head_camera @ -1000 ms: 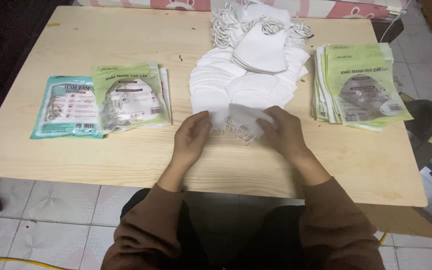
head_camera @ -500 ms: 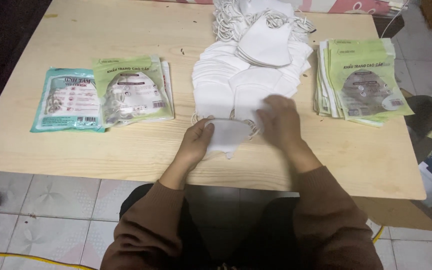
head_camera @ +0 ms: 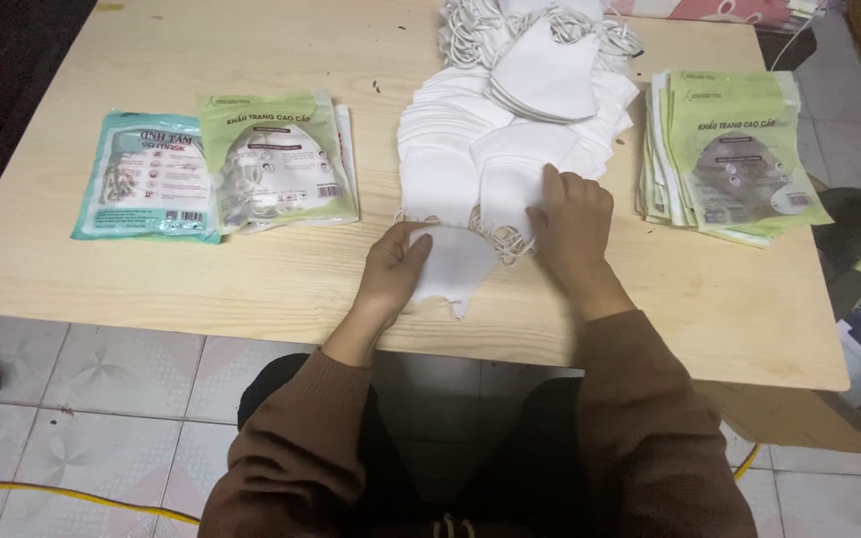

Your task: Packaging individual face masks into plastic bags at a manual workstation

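Near the bench's front edge, left hand (head_camera: 394, 271) pinches a folded white face mask (head_camera: 447, 267) while right hand (head_camera: 572, 216), fingers spread flat and grasping nothing, steadies the mask pile (head_camera: 490, 159).

White masks (head_camera: 510, 130); pale wood table (head_camera: 251, 50); green packets (head_camera: 739, 149); teal packet (head_camera: 146, 179); brown sleeves (head_camera: 640, 418).

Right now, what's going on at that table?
A person in brown sleeves sorts white face masks on a wooden table. The left hand holds a folded white mask at the near edge; the right hand rests on the mask pile. Filled packets lie left, a stack of green pouches right.
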